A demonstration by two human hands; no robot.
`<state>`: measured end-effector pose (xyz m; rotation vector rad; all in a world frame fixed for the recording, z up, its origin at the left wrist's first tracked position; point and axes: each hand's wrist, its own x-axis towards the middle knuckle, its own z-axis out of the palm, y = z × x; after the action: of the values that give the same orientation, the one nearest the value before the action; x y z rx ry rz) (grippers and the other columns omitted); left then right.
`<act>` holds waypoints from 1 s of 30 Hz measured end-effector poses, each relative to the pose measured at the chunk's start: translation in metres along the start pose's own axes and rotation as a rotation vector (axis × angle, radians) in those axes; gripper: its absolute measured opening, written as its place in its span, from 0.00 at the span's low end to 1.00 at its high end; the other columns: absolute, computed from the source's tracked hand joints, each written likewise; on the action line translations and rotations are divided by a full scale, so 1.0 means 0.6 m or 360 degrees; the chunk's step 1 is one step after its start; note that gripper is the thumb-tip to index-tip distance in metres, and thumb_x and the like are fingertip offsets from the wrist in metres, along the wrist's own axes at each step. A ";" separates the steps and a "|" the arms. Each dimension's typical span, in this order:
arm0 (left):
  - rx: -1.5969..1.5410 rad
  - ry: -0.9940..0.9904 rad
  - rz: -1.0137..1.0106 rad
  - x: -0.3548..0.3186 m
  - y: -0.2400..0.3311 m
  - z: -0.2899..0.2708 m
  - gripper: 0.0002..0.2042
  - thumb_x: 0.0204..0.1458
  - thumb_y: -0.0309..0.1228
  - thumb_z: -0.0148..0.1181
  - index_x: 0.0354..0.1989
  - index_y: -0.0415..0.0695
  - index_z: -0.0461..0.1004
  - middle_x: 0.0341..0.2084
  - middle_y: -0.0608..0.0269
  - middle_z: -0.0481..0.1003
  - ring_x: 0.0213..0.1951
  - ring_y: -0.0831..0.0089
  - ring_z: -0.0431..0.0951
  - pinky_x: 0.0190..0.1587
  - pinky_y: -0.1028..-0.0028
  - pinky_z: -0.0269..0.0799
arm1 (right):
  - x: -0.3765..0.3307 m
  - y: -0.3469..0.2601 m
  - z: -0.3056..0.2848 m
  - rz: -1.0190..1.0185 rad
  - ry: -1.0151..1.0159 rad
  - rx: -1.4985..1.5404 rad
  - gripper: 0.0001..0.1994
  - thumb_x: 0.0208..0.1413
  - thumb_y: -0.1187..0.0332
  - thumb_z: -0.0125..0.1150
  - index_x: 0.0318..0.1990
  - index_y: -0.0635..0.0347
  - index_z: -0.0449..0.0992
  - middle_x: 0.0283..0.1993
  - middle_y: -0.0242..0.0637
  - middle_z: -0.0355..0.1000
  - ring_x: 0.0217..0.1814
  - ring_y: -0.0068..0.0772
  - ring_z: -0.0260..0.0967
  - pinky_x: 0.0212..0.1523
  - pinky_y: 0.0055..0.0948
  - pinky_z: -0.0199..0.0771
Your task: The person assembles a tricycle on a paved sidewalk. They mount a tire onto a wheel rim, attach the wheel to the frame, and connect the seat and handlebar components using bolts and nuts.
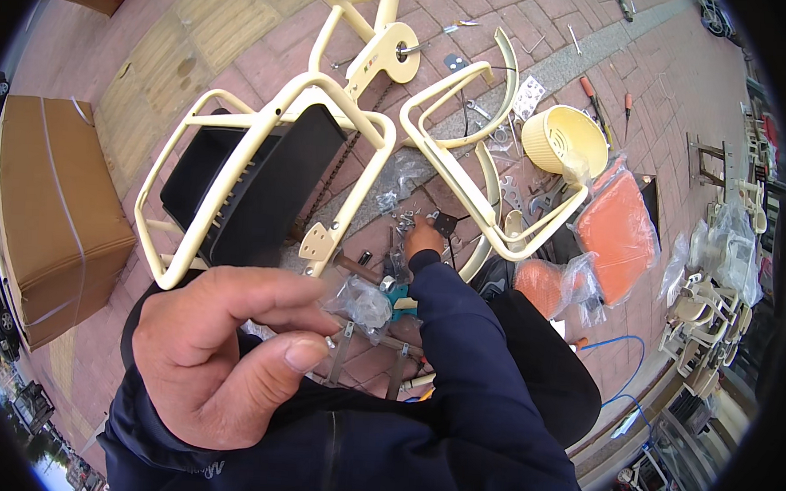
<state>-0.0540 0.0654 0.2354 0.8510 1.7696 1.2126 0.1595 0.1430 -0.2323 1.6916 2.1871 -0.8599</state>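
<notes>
My left hand point(227, 352) is raised close to the camera, its thumb and fingers drawn together around a small metal fastener point(331, 341) that shows at the thumb tip. Lower down, my right hand point(424, 236) reaches to the brick paving, fingers curled down at a pile of loose screws and nuts point(405, 218). What its fingertips hold, if anything, is hidden. A black plate point(446, 223) lies just beside it. Left of it stands a cream tubular frame point(276, 106) with a black plastic basket point(280, 186) inside.
A cream bent-tube frame point(454, 173) and a cream round basket point(563, 139) lie ahead on the right. Orange padded pieces point(620, 235) in clear plastic are beyond my right knee. Wrenches and red-handled tools point(590, 89) are scattered around. A large cardboard box point(57, 219) stands left.
</notes>
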 end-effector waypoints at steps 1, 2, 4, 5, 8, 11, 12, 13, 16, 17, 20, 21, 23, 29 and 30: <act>0.0011 -0.0012 0.0020 0.003 -0.001 -0.001 0.14 0.51 0.25 0.67 0.43 0.30 0.75 0.29 0.52 0.80 0.32 0.68 0.83 0.37 0.76 0.78 | 0.006 -0.002 0.003 0.0000 0.0003 -0.0023 0.11 0.55 0.68 0.55 0.46 0.51 0.73 0.47 0.46 0.74 0.47 0.54 0.74 0.44 0.50 0.75; 0.0008 -0.0017 0.0032 0.005 -0.002 -0.003 0.15 0.51 0.25 0.67 0.43 0.29 0.75 0.29 0.51 0.80 0.32 0.67 0.83 0.37 0.75 0.78 | 0.012 -0.002 0.004 -0.0002 0.0009 -0.0048 0.12 0.55 0.67 0.54 0.46 0.52 0.72 0.48 0.47 0.73 0.47 0.54 0.74 0.44 0.50 0.74; -0.0046 0.0000 -0.0006 0.005 0.000 -0.005 0.16 0.49 0.26 0.69 0.43 0.29 0.76 0.30 0.49 0.80 0.33 0.66 0.84 0.38 0.74 0.79 | 0.016 -0.002 0.006 0.0031 -0.0004 -0.0059 0.11 0.54 0.66 0.53 0.45 0.54 0.71 0.50 0.47 0.70 0.47 0.55 0.73 0.44 0.50 0.74; -0.0044 -0.0005 -0.0023 0.005 0.000 -0.007 0.16 0.49 0.26 0.69 0.43 0.29 0.76 0.30 0.49 0.80 0.33 0.65 0.84 0.38 0.74 0.79 | 0.017 -0.002 0.008 -0.0009 -0.0009 -0.0090 0.11 0.54 0.66 0.54 0.45 0.55 0.70 0.50 0.47 0.70 0.47 0.55 0.73 0.44 0.50 0.74; -0.0090 0.0017 -0.0066 0.002 0.001 -0.011 0.18 0.48 0.29 0.70 0.43 0.30 0.76 0.29 0.49 0.80 0.33 0.65 0.83 0.38 0.74 0.78 | 0.017 0.006 0.004 -0.0093 0.0007 -0.0117 0.12 0.55 0.64 0.55 0.44 0.57 0.70 0.48 0.48 0.71 0.47 0.56 0.73 0.44 0.50 0.73; -0.0127 0.0031 -0.0093 -0.003 0.001 -0.017 0.18 0.48 0.30 0.71 0.43 0.30 0.76 0.28 0.50 0.80 0.33 0.65 0.83 0.38 0.74 0.78 | 0.006 0.026 -0.002 -0.0024 -0.0026 0.0101 0.13 0.55 0.62 0.56 0.44 0.58 0.70 0.45 0.49 0.73 0.45 0.57 0.73 0.43 0.49 0.73; -0.0086 0.0033 -0.0098 -0.007 0.002 -0.019 0.19 0.49 0.33 0.70 0.43 0.31 0.75 0.28 0.51 0.79 0.32 0.67 0.82 0.38 0.75 0.77 | 0.000 0.035 -0.003 0.0042 -0.0025 0.0214 0.13 0.55 0.62 0.56 0.44 0.59 0.70 0.43 0.50 0.74 0.44 0.57 0.74 0.43 0.49 0.73; -0.0069 0.0037 -0.0116 -0.010 0.002 -0.020 0.20 0.50 0.36 0.69 0.43 0.31 0.74 0.28 0.53 0.79 0.31 0.68 0.82 0.37 0.76 0.77 | -0.005 0.046 -0.004 0.0102 0.0005 0.0320 0.13 0.56 0.61 0.56 0.43 0.59 0.70 0.42 0.50 0.75 0.43 0.58 0.74 0.43 0.49 0.73; -0.0061 0.0059 -0.0125 -0.017 0.004 -0.025 0.22 0.51 0.40 0.68 0.43 0.32 0.72 0.28 0.54 0.78 0.31 0.70 0.81 0.37 0.76 0.76 | -0.004 0.090 -0.011 0.0079 0.0230 0.0423 0.12 0.55 0.62 0.57 0.42 0.58 0.70 0.37 0.49 0.76 0.40 0.56 0.75 0.42 0.48 0.73; -0.0083 0.0071 -0.0155 -0.018 0.004 -0.026 0.22 0.51 0.40 0.69 0.43 0.32 0.72 0.28 0.55 0.78 0.31 0.70 0.81 0.37 0.76 0.76 | 0.000 0.108 -0.015 0.0115 0.0270 0.0349 0.12 0.54 0.62 0.57 0.41 0.58 0.71 0.36 0.49 0.76 0.39 0.56 0.75 0.42 0.47 0.73; -0.0114 0.0115 -0.0157 -0.019 0.007 -0.025 0.23 0.50 0.41 0.69 0.43 0.32 0.72 0.28 0.55 0.78 0.31 0.70 0.81 0.38 0.76 0.75 | 0.020 0.155 -0.022 0.0201 0.0438 0.0161 0.11 0.51 0.64 0.60 0.38 0.59 0.72 0.31 0.47 0.75 0.34 0.52 0.74 0.39 0.43 0.74; -0.0082 0.0143 -0.0147 -0.020 0.009 -0.024 0.23 0.50 0.41 0.69 0.43 0.32 0.72 0.27 0.55 0.78 0.31 0.70 0.81 0.38 0.76 0.75 | 0.028 0.162 -0.017 0.0169 0.0289 0.0323 0.11 0.51 0.64 0.61 0.37 0.60 0.72 0.28 0.43 0.75 0.31 0.48 0.74 0.36 0.40 0.74; -0.0059 0.0247 -0.0193 -0.024 0.015 -0.016 0.23 0.50 0.41 0.69 0.43 0.32 0.72 0.27 0.55 0.78 0.31 0.70 0.80 0.38 0.76 0.75 | 0.043 0.161 -0.005 0.0316 -0.0027 0.0542 0.10 0.52 0.65 0.61 0.36 0.60 0.72 0.26 0.38 0.73 0.28 0.40 0.73 0.31 0.37 0.74; -0.0011 0.0099 -0.0189 -0.016 0.013 -0.017 0.23 0.50 0.41 0.69 0.44 0.34 0.73 0.27 0.54 0.78 0.31 0.69 0.80 0.38 0.77 0.73 | 0.039 0.093 0.059 0.0755 -0.0371 0.1957 0.07 0.62 0.62 0.55 0.35 0.53 0.73 0.24 0.26 0.66 0.22 0.20 0.62 0.22 0.21 0.68; -0.0019 0.0126 -0.0214 -0.015 0.014 -0.016 0.23 0.50 0.42 0.69 0.44 0.34 0.73 0.27 0.54 0.78 0.30 0.69 0.80 0.38 0.77 0.73 | 0.040 0.086 0.061 0.0791 -0.0357 0.1930 0.08 0.62 0.61 0.55 0.35 0.53 0.73 0.25 0.26 0.66 0.22 0.20 0.62 0.22 0.21 0.68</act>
<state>-0.0577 0.0563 0.2476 0.6735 1.8502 1.1814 0.1953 0.1489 -0.2897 2.2169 0.9221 -2.2773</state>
